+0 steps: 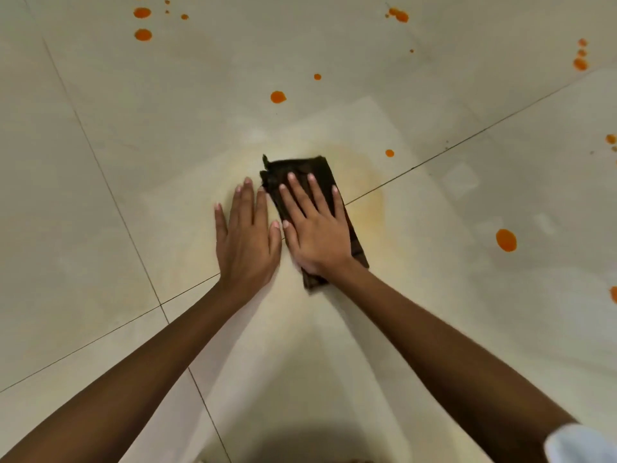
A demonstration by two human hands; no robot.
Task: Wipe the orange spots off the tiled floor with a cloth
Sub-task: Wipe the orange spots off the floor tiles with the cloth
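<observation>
Since the right hand (317,237) presses the cloth (300,167) with straight fingers (300,198), left hand (245,238) flat on the floor (127,228), the cloth may slip, smearing the yellowish film (370,202) at three o'clock.

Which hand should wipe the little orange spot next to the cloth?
Right. The right hand presses the folded dark brown cloth, nearest the small round orange spot; the left hand lies flat on bare cream tile.

indoor room, likely a home, glossy cream tiled floor (100,162)
</observation>
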